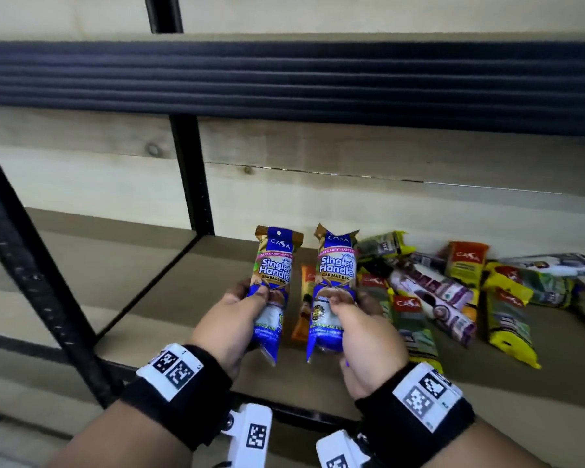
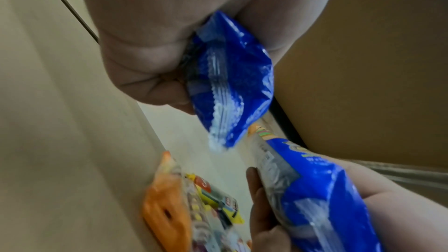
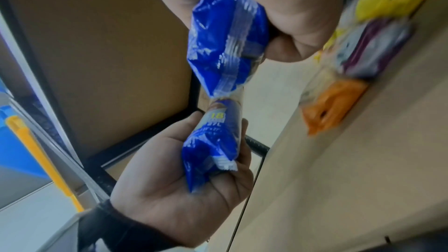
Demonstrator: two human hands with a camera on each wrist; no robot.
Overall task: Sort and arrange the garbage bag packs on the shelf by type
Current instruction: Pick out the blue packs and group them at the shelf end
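Over the shelf's near edge: I have two blue Singlet Handle garbage bag packs up off the shelf board (image 1: pixel 169 285), upright and side by side, apart from each other.
Left hand: my left hand (image 1: pixel 228 319) has its fingers and thumb curled round the lower half of the left blue pack (image 1: pixel 273 282); the wrist view shows the sealed end poking out of the fist.
Right hand: my right hand (image 1: pixel 368 336) is clamped the same way on the right blue pack (image 1: pixel 335 278), thumb across its front.
Unsorted heap: to the right lies a mixed pile (image 1: pixel 453 292) of yellow, purple and orange packs, overlapping at all angles, some touching the back wall.
Orange pack: one orange pack (image 1: pixel 303 302) lies flat between and behind my two blue ones, at the heap's left fringe.
Free space: the left stretch of the board holds no packs.
Progress: I judge this early going; one matching pair is picked out but not yet placed, and no tidy group is on the board.
Left to do: set the blues down together, probably on the left, then separate the heap by colour.
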